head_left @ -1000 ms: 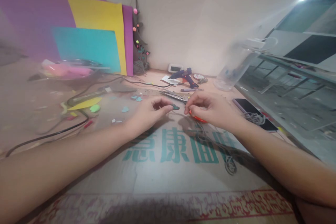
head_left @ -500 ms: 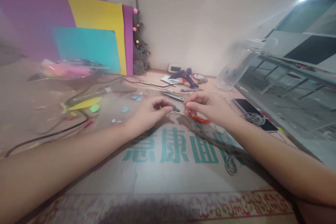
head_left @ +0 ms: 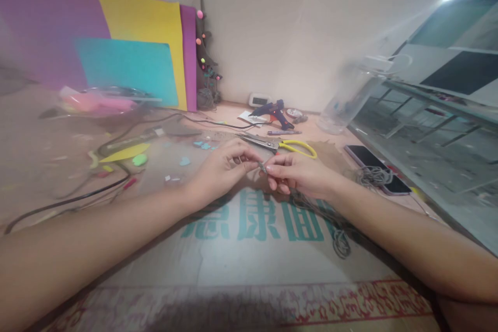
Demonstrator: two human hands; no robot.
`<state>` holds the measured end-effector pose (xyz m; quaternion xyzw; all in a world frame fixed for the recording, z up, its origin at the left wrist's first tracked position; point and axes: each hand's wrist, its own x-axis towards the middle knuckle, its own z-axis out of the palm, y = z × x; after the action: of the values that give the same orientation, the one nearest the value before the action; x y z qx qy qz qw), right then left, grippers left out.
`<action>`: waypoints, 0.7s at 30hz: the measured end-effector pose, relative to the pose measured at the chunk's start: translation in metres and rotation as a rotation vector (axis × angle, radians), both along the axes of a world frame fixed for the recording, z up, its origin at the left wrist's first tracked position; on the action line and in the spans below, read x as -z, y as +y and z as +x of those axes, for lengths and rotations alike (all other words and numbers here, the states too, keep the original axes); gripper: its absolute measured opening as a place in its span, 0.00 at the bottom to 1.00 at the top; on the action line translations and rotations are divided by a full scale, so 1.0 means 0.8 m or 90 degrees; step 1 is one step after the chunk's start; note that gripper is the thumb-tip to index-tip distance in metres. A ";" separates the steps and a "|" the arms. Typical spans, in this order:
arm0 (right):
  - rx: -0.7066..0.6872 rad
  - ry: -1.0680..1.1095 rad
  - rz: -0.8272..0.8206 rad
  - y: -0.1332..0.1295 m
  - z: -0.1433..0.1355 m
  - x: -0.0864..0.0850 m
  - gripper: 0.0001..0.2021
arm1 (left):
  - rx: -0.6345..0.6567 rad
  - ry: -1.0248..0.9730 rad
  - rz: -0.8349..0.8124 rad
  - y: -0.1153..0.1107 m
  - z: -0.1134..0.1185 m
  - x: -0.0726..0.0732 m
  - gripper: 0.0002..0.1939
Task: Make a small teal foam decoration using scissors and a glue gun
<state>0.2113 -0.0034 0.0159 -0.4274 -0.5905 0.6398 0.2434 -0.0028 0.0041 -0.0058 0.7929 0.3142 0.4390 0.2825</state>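
Note:
A small dark grey-green piece (head_left: 262,167) sits pinched between the thumb and fingers of my left hand (head_left: 237,163). My right hand (head_left: 286,170) meets it from the other side, its thumb and forefinger closed on the piece's near end. What the piece is made of is too small to tell. Just behind my hands lie scissors with yellow handles (head_left: 298,146), their blades pointing left. A thin grey cord (head_left: 317,207) trails from under my right hand and ends in a loose coil on the printed sheet (head_left: 233,264).
A dark blue glue gun (head_left: 272,111) rests at the back beside a purple pen (head_left: 284,133). On the right are a phone (head_left: 369,163), a tangle of grey cord (head_left: 373,176) and a clear plastic jug (head_left: 338,101). Blue scraps (head_left: 184,161) and a black cable (head_left: 70,199) lie left.
My right hand has moved left and down, closing onto the piece in my left hand. The scissors' yellow handles, hidden behind it before, now show.

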 end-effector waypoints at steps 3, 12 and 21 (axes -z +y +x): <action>-0.007 0.044 -0.036 -0.002 -0.002 0.001 0.14 | -0.004 0.005 -0.014 -0.001 0.000 0.000 0.07; 0.151 -0.017 0.112 -0.006 -0.013 0.003 0.18 | 0.015 0.005 -0.196 -0.002 0.005 -0.005 0.11; 0.082 -0.204 0.318 -0.005 0.001 -0.034 0.14 | -0.032 -0.036 -0.213 0.001 0.007 -0.010 0.11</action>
<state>0.2120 -0.0076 0.0429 -0.4865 -0.7321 0.3821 0.2851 0.0031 0.0047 0.0021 0.7139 0.3947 0.4098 0.4083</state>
